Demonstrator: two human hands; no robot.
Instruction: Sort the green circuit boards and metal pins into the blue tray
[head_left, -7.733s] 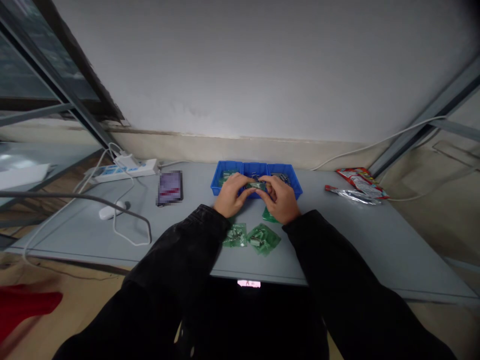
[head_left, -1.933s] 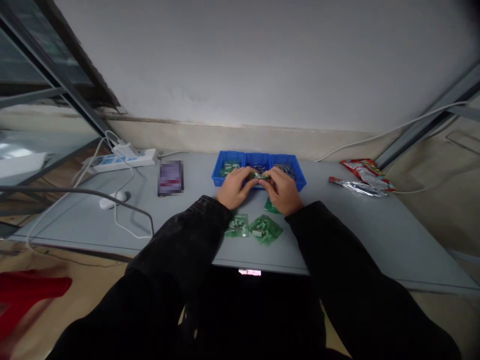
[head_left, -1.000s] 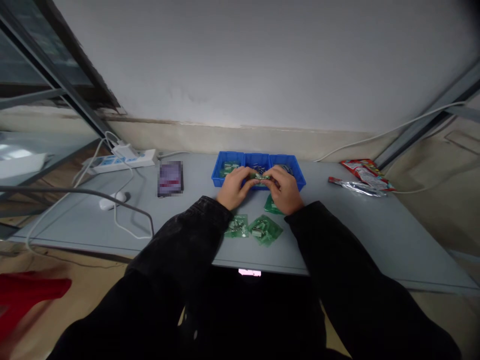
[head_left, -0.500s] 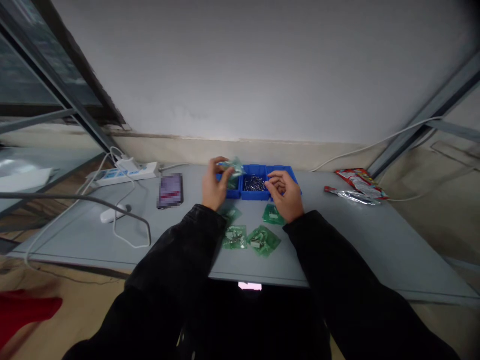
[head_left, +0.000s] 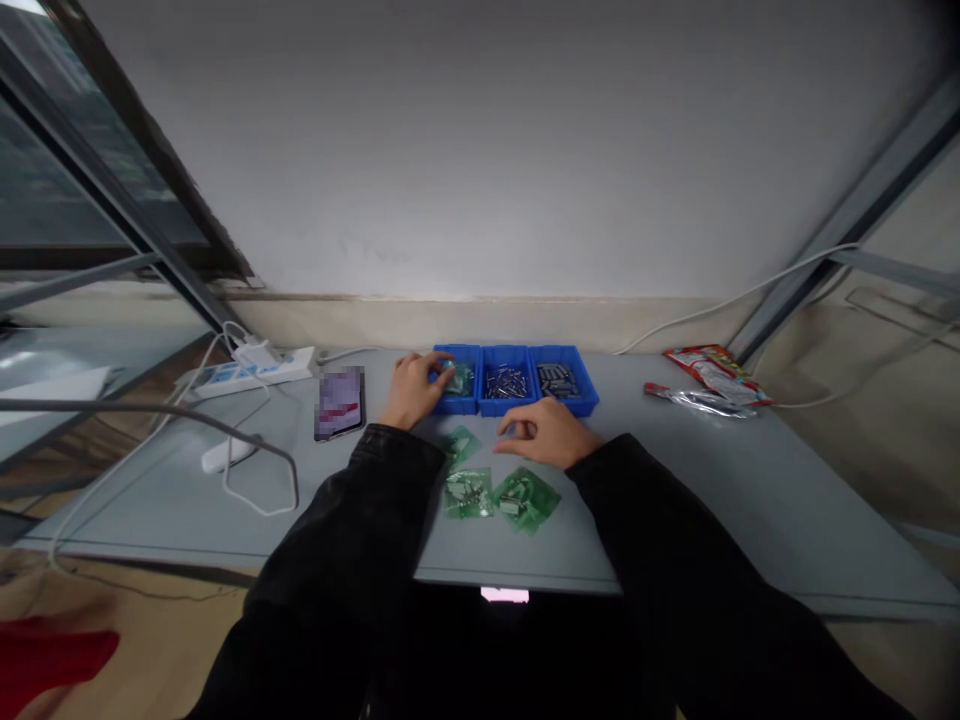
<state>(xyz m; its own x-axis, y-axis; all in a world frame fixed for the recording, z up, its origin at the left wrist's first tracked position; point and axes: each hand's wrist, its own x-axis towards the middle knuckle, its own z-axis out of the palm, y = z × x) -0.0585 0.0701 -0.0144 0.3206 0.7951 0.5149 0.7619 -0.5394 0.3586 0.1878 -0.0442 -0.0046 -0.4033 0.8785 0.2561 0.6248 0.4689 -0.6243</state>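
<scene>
Grey worktable [head_left: 750,500] is standing against a white wall, carrying one blue three-compartment parts tray [head_left: 504,410]: left compartment holding green packets [head_left: 463,382], middle compartment holding steel pins [head_left: 504,382], right compartment holding dark metal connectors [head_left: 556,381]. Three green plastic packets of circuit boards [head_left: 525,498] are lying just in front of the tray. Left hand [head_left: 412,390] is reaching over the tray's left compartment, fingers curled at the packets there; whether it is gripping one cannot be told. Right hand [head_left: 544,433] is resting low beside the front packets, fingers loosely open, nothing visibly held. One phone with a blurred screen [head_left: 340,402] is lying left of the tray.
</scene>
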